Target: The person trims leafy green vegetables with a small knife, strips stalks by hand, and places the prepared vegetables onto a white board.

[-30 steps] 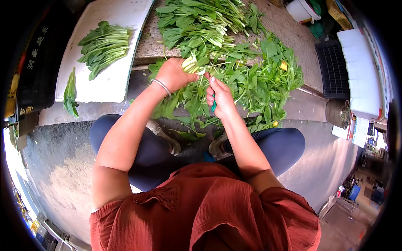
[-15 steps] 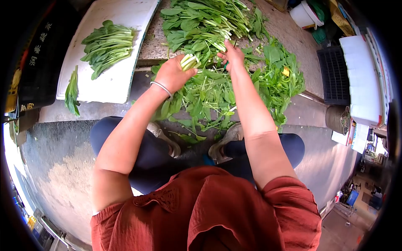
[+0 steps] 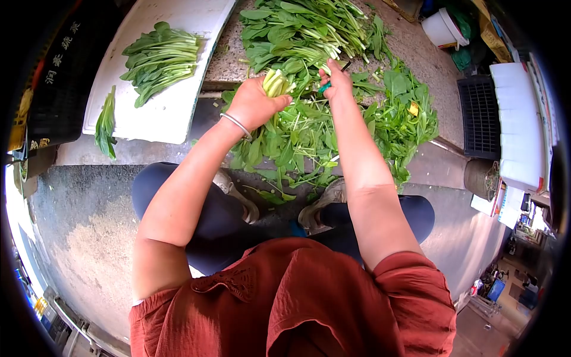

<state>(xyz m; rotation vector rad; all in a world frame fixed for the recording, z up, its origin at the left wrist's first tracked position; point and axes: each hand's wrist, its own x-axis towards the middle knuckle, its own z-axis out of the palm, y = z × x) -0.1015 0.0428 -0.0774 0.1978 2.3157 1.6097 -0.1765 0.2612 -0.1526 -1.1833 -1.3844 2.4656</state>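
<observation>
My left hand (image 3: 256, 102) is closed around a bunch of leafy greens (image 3: 276, 83), its pale cut stalks pointing up and right. Just to the right, my right hand (image 3: 338, 82) is closed with its fingertips at the stems of a large pile of greens (image 3: 297, 30). A green handle (image 3: 324, 87) shows at its palm and a thin dark tip sticks out beyond the fingers; it looks like a small knife, mostly hidden by the hand. Below both hands lie loose trimmed leaves (image 3: 297, 137). Another bunch of greens (image 3: 163, 59) rests on a white board (image 3: 172, 122) at the left.
A smaller bunch (image 3: 106, 125) lies over the board's near left edge. More leaves, with a yellow one (image 3: 413, 109), are heaped at the right. Beyond stand a black crate (image 3: 479, 116), a white foam box (image 3: 520, 119) and a white bucket (image 3: 443, 30). My shoes are below the leaves.
The view has shifted slightly. My left hand has moved a little right with its bunch, turning the cut stalk ends upward. My right hand stays by the pile's stems.
</observation>
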